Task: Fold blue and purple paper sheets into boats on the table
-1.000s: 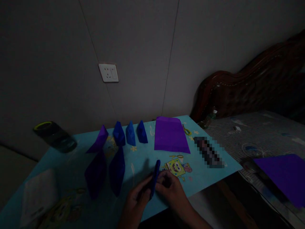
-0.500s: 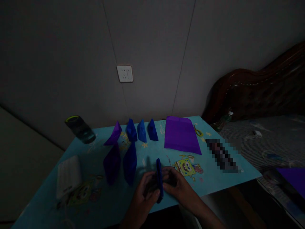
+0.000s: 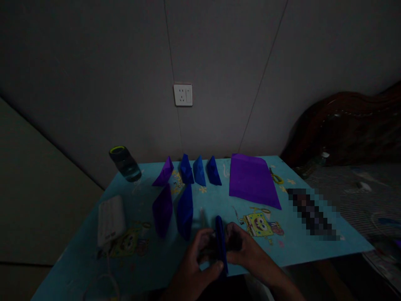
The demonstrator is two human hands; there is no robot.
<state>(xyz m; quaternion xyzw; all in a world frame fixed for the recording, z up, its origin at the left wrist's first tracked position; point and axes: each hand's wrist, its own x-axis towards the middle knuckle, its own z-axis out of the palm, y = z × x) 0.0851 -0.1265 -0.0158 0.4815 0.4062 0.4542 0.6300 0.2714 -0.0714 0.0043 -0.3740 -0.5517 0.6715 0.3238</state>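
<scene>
A dark blue piece of folded paper (image 3: 220, 242) stands edge-on between my hands, above the table's front edge. My left hand (image 3: 197, 267) grips it from the left, thumb across its lower end. On the other side, my right hand (image 3: 247, 253) has curled fingers and a thumb against the paper. Beyond them, folded paper boats stand in a back row: a purple boat (image 3: 164, 173), a dark blue boat (image 3: 187, 170), a lighter blue boat (image 3: 199, 172) and another dark blue boat (image 3: 214, 172). Nearer are a dark purple boat (image 3: 163, 212) and a blue boat (image 3: 185, 213).
On the blue patterned table (image 3: 213, 205) lie a purple paper sheet (image 3: 253, 180), scissors with yellow handles (image 3: 277, 179) and a pixelated object (image 3: 313, 215). At left are a dark bottle (image 3: 125, 164) and a white box-shaped device (image 3: 111, 219) with a cable. A bed headboard (image 3: 341, 121) stands right.
The view has swung left, so the table and its things appear farther right. Both hands stay at the folded blue paper, which sits slightly lower in the picture.
</scene>
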